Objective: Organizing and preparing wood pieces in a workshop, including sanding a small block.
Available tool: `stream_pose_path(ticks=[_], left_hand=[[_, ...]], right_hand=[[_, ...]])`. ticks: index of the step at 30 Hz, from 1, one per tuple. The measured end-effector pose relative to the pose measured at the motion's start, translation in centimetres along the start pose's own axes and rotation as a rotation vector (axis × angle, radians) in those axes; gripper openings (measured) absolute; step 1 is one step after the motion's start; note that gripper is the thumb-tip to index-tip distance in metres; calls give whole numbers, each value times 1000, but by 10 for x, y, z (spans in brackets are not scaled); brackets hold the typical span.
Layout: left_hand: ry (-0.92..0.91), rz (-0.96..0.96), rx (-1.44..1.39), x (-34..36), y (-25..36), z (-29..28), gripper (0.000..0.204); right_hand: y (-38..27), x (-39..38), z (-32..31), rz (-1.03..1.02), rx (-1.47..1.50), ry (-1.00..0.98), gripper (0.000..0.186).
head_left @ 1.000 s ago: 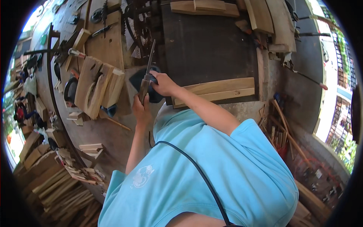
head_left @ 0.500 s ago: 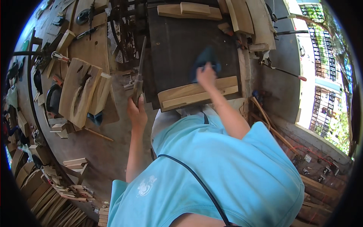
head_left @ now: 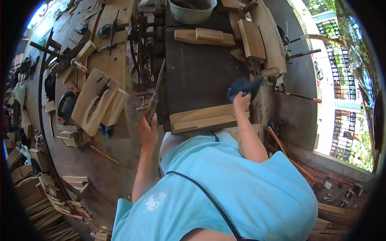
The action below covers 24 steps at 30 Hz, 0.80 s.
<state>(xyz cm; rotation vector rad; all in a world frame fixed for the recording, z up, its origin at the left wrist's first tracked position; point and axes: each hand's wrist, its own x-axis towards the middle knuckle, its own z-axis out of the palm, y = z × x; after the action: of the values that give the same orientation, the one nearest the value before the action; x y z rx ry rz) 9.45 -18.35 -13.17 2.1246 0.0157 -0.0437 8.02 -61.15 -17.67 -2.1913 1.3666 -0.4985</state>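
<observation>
My left hand [head_left: 148,130] is wrapped round the wooden handle of a long, narrow tool with a tapering dark blade [head_left: 160,78], like a rasp or file. Its tip points away from me, beside the left edge of a dark board [head_left: 197,76]. My right hand [head_left: 242,102] grips a dark blue cloth [head_left: 244,88] over the right edge of that board; the cloth is slightly blurred. Along the board's near edge lie two pale wood pieces [head_left: 209,116], one against the other. Another stacked pair of wood pieces [head_left: 204,37] rests toward its far end.
A metal basin [head_left: 193,14] with tools inside stands beyond the board. Thick planks [head_left: 252,40] line its right side. To the left, a workbench [head_left: 116,36] carries clamps and a knotted wood slab [head_left: 96,102]. Wood offcuts [head_left: 76,180] lie on the floor at lower left.
My right hand has moved the cloth rightward, from the middle of the board to its right edge. The left hand still holds the tool. The view has shifted, bringing the basin into sight.
</observation>
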Motion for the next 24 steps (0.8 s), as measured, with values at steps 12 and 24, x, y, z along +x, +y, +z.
stream_pose_path(ticks=[12, 24], left_hand=[[-125, 149, 147, 93, 67, 138, 37], [205, -132, -113, 143, 50, 204, 56]], right_hand=[[-81, -60, 47, -737, 45, -815, 52], [-79, 245, 13, -759, -4, -97, 83]])
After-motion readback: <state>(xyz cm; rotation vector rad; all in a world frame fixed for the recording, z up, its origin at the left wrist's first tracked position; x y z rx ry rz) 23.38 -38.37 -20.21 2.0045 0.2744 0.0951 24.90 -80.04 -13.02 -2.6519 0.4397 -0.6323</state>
